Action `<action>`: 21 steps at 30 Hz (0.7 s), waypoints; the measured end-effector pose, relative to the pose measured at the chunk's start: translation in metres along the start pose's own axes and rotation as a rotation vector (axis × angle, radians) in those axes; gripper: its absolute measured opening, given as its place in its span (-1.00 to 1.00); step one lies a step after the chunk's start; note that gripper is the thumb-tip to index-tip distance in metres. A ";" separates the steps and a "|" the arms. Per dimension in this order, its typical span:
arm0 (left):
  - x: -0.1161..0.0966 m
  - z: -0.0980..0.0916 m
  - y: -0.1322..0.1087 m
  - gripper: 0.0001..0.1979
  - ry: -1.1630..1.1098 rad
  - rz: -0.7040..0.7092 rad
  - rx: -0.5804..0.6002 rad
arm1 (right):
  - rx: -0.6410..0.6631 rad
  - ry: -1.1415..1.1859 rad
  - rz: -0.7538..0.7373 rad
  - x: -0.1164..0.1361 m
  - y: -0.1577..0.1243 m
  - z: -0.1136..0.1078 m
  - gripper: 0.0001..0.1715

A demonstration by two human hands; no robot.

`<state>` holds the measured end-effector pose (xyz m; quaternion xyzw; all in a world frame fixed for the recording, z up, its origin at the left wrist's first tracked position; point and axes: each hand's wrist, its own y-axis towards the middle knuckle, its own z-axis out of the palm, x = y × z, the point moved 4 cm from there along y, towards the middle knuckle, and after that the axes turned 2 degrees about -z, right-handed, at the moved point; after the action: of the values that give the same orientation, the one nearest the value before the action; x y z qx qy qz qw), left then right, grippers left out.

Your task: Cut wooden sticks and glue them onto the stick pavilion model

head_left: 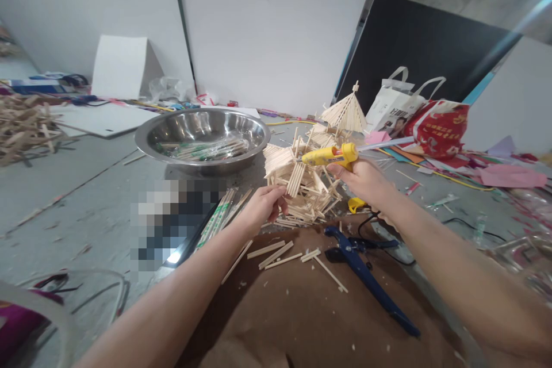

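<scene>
My right hand (pixel 364 179) is wrapped round the grip of a yellow hot glue gun (pixel 330 155), with a clear glue stick (pixel 388 142) poking out of its back. The nozzle points left, at the upper part of a model house built of thin wooden sticks (pixel 313 198). My left hand (pixel 269 204) has its fingers curled in a pinch at the model's near left side, by the lower end of a small slanted row of sticks (pixel 295 178). What exactly lies between those fingertips is partly hidden. Behind the gun rises a pointed stick roof (pixel 346 112).
A blue-handled cutter (pixel 373 287) and loose cut sticks (pixel 276 253) lie on brown cloth (pixel 319 322) before me. Left are a steel basin (pixel 202 164) holding wrapped chopsticks and packs of chopsticks (pixel 215 215). A red bag (pixel 440 126) and coloured paper (pixel 511 175) sit right. The gun's cord (pixel 470 223) crosses the floor.
</scene>
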<state>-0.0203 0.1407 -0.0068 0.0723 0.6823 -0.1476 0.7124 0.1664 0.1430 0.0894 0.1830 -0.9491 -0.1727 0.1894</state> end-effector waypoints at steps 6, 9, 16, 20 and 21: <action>-0.001 0.001 -0.001 -0.75 -0.012 -0.007 -0.001 | 0.001 0.006 0.004 0.001 -0.002 -0.001 -0.56; -0.001 0.001 -0.001 -0.74 -0.024 -0.011 -0.005 | -0.009 0.011 0.010 -0.001 -0.002 0.000 -0.55; 0.000 0.001 -0.001 -0.72 -0.018 -0.019 -0.012 | 0.012 0.010 0.024 -0.002 -0.003 0.000 -0.52; 0.000 0.002 -0.001 -0.73 -0.010 -0.022 -0.015 | 0.024 0.013 0.025 0.001 -0.003 0.000 -0.51; 0.000 0.002 -0.001 -0.72 -0.007 -0.021 -0.016 | 0.021 0.015 0.026 0.002 -0.003 0.000 -0.52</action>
<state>-0.0191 0.1395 -0.0063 0.0588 0.6818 -0.1499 0.7136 0.1659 0.1399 0.0891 0.1738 -0.9518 -0.1589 0.1967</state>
